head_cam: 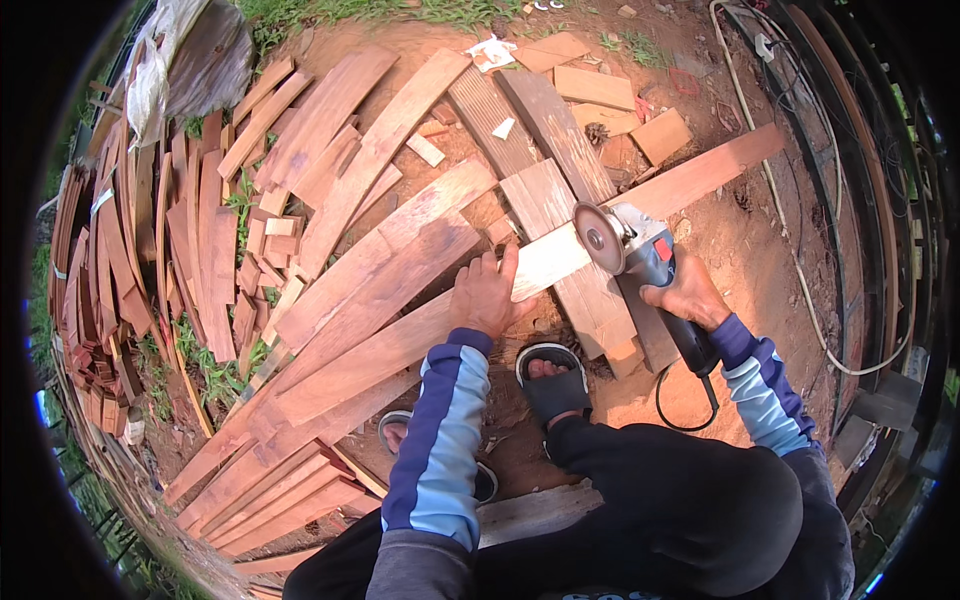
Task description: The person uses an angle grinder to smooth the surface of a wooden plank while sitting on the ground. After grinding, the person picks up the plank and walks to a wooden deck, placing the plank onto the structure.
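My right hand (688,291) is closed around the body of a corded angle grinder (651,251). A brown abrasive disc (598,237) on it stands over the long wooden board (551,261); whether disc and wood touch, I cannot tell. My left hand (486,291) presses on the same board left of the disc, fingers bent and thumb stretched out. The board lies slantwise across shorter planks (592,315) on the ground. Sunlight makes its surface very bright between my left hand and the disc.
Long loose boards (390,262) fan out to the left, beside stacked planks (202,247). A pale cable (795,255) curves along the right; the grinder's black cord (679,429) loops near my sandalled foot (553,375). Wood offcuts (596,88) and a pine cone (596,133) lie beyond.
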Demonstrator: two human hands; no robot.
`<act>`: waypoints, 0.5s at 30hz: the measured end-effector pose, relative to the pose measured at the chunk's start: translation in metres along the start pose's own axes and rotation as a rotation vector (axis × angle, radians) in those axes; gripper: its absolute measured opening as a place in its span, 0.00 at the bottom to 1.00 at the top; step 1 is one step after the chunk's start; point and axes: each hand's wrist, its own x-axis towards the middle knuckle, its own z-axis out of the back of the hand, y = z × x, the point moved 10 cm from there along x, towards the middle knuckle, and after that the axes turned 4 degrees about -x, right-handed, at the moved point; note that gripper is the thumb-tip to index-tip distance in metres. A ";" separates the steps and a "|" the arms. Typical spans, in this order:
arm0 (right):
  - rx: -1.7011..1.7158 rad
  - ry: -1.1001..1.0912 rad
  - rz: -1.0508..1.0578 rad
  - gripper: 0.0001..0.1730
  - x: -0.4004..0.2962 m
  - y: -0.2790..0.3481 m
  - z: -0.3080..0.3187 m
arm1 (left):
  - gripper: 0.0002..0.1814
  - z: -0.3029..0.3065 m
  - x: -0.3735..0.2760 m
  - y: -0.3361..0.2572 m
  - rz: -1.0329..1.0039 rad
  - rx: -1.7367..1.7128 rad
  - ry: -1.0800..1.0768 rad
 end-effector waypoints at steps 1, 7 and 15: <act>0.008 0.001 0.003 0.33 0.000 0.001 0.000 | 0.48 0.000 0.000 0.001 0.001 -0.004 0.002; -0.042 -0.021 0.026 0.33 0.006 -0.009 -0.001 | 0.49 -0.002 0.000 -0.003 -0.008 -0.006 -0.001; -0.020 -0.004 0.052 0.31 0.007 0.004 0.000 | 0.47 0.000 -0.003 0.000 -0.023 0.022 -0.072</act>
